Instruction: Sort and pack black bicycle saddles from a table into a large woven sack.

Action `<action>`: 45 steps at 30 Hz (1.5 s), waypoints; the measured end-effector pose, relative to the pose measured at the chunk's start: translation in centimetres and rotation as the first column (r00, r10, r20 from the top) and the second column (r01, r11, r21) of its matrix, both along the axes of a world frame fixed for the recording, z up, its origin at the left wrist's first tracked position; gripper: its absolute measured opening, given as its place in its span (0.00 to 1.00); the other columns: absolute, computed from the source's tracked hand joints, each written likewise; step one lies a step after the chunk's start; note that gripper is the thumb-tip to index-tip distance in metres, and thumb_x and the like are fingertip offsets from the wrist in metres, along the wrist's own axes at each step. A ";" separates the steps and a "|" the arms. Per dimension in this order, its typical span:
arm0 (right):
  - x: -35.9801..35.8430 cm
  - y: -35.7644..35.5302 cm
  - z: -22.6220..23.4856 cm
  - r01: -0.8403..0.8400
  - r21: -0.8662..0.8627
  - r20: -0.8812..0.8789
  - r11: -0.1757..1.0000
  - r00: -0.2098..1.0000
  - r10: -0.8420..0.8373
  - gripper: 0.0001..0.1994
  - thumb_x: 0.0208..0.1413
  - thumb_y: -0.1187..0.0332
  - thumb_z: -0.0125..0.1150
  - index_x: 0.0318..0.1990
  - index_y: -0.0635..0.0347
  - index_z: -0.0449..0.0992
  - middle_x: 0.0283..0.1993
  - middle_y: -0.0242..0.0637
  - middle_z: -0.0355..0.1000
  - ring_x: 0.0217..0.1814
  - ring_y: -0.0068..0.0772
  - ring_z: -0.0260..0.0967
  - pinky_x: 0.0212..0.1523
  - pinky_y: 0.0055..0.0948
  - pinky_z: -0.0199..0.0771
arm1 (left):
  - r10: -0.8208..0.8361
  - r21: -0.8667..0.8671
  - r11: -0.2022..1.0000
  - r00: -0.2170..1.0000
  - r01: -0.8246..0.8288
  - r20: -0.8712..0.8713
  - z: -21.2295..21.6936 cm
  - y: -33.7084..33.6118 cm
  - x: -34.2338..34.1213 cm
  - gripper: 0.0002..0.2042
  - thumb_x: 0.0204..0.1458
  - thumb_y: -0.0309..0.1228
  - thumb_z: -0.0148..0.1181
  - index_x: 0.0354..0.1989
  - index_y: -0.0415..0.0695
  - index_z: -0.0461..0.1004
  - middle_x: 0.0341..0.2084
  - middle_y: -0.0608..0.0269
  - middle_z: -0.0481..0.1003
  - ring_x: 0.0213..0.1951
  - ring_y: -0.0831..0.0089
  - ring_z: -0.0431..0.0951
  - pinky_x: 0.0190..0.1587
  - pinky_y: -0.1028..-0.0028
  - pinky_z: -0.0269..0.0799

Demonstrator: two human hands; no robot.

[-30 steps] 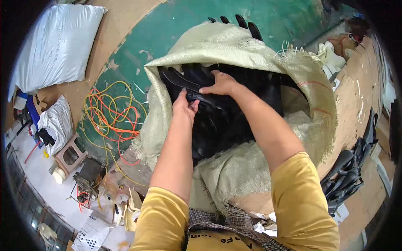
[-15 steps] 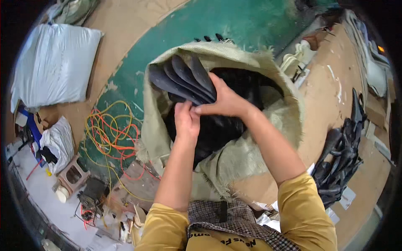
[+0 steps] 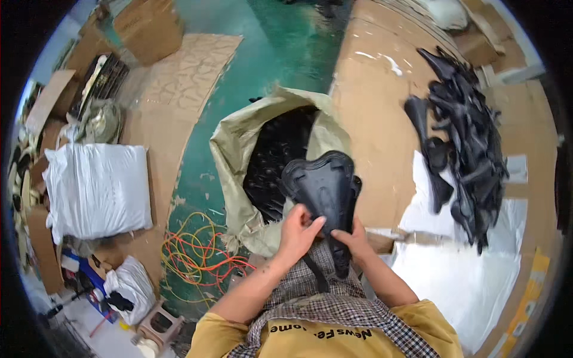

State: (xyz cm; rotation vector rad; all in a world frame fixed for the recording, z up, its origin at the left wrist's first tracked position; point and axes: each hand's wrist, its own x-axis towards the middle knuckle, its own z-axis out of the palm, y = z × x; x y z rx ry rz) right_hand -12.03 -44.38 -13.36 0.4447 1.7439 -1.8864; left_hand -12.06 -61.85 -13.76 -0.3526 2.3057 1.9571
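Black moulded plastic fills the middle of the view: a stack of saddle-shaped shells (image 3: 325, 191), wide end up, is now lifted clear of the woven sack (image 3: 239, 149) and held close to the person's chest. Half a second ago the same pieces were fanned out just above the sack's mouth, with both arms stretched forward; now the arms are drawn back and the stack stands nearly upright. The left hand (image 3: 297, 230) is closed on the lower left edge of the stack, thumb pressed on its face. The right hand (image 3: 352, 238) grips the narrow lower end from the right side, fingers curled around it. The sack lies open on the green floor (image 3: 280, 53), more black parts showing inside it, just beyond the held stack. The view has swung right since the earlier frames, bringing in a heap of like black shells (image 3: 468, 137) on cardboard and white sheeting (image 3: 453, 274) well to the right. Tangled orange and yellow cables (image 3: 200, 256) lie left of the sack, with a white bag (image 3: 98, 191) further left.
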 end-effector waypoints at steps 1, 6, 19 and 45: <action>1.0 2.1 1.3 0.100 -0.133 0.097 0.986 0.992 -0.087 0.34 0.42 0.73 0.63 0.58 0.62 0.53 0.53 0.41 0.63 0.52 0.31 0.62 0.54 0.32 0.63 | -0.097 0.117 0.988 0.995 0.100 -0.035 1.9 1.6 -0.3 0.13 0.45 0.29 0.63 0.33 0.38 0.65 0.24 0.64 0.66 0.26 0.77 0.66 0.29 0.77 0.65; 7.1 11.7 6.4 0.396 -0.289 -0.151 0.871 0.880 -0.450 0.33 0.44 0.74 0.60 0.60 0.63 0.53 0.54 0.39 0.62 0.53 0.29 0.61 0.53 0.29 0.62 | -0.564 0.123 0.786 0.784 0.606 -0.258 7.5 10.2 1.0 0.28 0.48 0.24 0.59 0.58 0.42 0.56 0.42 0.56 0.68 0.39 0.73 0.71 0.43 0.74 0.69; 23.2 46.5 9.0 0.933 -0.322 -0.205 0.159 0.095 -0.974 0.20 0.44 0.72 0.56 0.46 0.67 0.61 0.36 0.45 0.69 0.30 0.37 0.71 0.31 0.33 0.76 | -0.368 0.162 0.925 0.917 0.345 0.153 0.4 19.5 -2.9 0.32 0.46 0.21 0.53 0.61 0.42 0.47 0.33 0.60 0.68 0.25 0.72 0.71 0.31 0.75 0.69; 8.5 73.9 0.3 0.431 0.888 -0.457 -0.157 0.861 -0.221 0.37 0.36 0.72 0.65 0.58 0.55 0.57 0.56 0.45 0.56 0.61 0.51 0.50 0.57 0.43 0.56 | -0.164 -0.204 0.951 0.938 0.233 0.305 -5.4 23.3 -5.1 0.29 0.46 0.20 0.52 0.58 0.41 0.51 0.26 0.60 0.68 0.17 0.74 0.68 0.22 0.73 0.68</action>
